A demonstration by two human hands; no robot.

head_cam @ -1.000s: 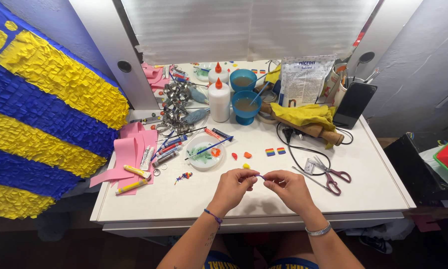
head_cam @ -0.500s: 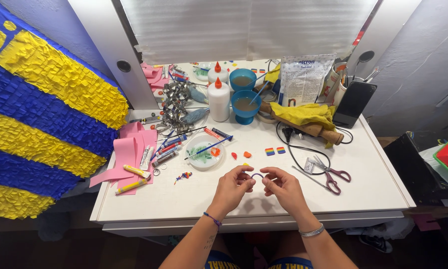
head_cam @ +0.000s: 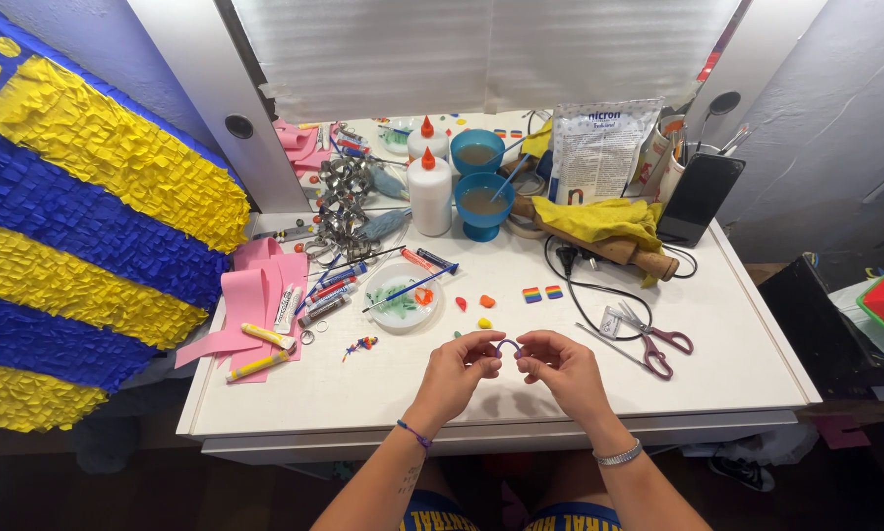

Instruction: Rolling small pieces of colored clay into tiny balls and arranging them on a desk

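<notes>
Left hand [head_cam: 459,366] and right hand [head_cam: 558,366] pinch the two ends of a small purple strip [head_cam: 507,344], bent into an arch between the fingertips, just above the white bench [head_cam: 737,334] | beyond: small clay bits [head_cam: 485,301], white dish [head_cam: 400,295], red-handled scissors [head_cam: 654,344] | far: blue cup [head_cam: 483,205], glue bottle [head_cam: 430,192]

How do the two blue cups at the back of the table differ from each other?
The nearer blue cup stands on the white table itself and has a blue stick leaning in it; the farther blue cup seems to be its mirror image behind. The nearer one looks larger and shows its stemmed foot; the farther one's base is hidden behind the nearer cup. Both hold a murky brownish liquid and sit right of white glue bottles with orange caps.
</notes>
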